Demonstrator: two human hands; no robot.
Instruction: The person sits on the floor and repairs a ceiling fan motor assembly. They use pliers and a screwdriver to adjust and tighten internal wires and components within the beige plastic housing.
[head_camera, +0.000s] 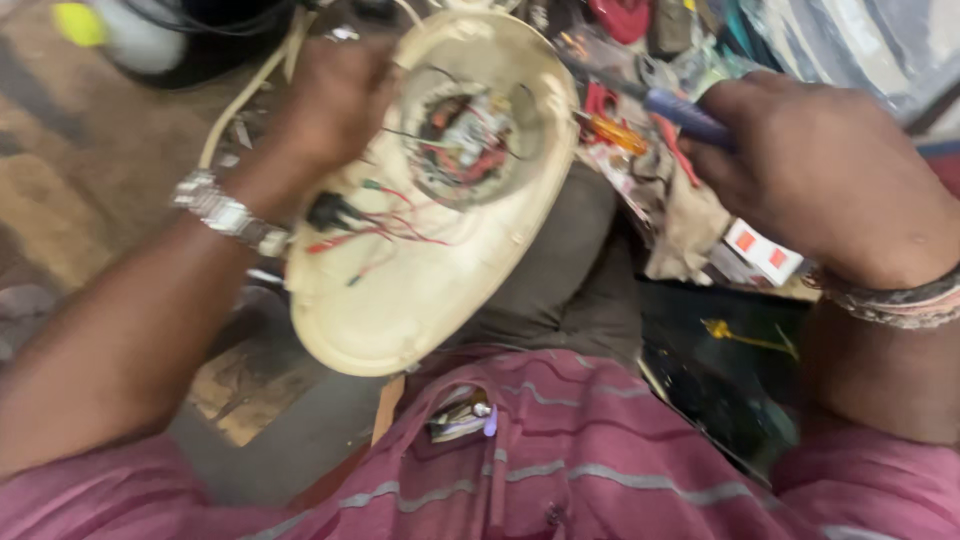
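My left hand (335, 100) grips the upper left rim of a cream oval plastic housing (400, 300) that rests tilted on my lap. Its open inside shows a round motor part (462, 143) with red, black and green wires (385, 228). My right hand (820, 170) is closed around a blue-handled tool (680, 113) whose tip points left toward the housing's right rim. A silver watch (228, 213) sits on my left wrist, and bands circle my right wrist (895, 300).
An orange-handled screwdriver (612, 132) lies just right of the housing among cloth (685, 225), a small white and red box (765, 250) and other clutter. A cream cable (245, 95) runs off at upper left. A pen clip shows in my striped shirt pocket (462, 418).
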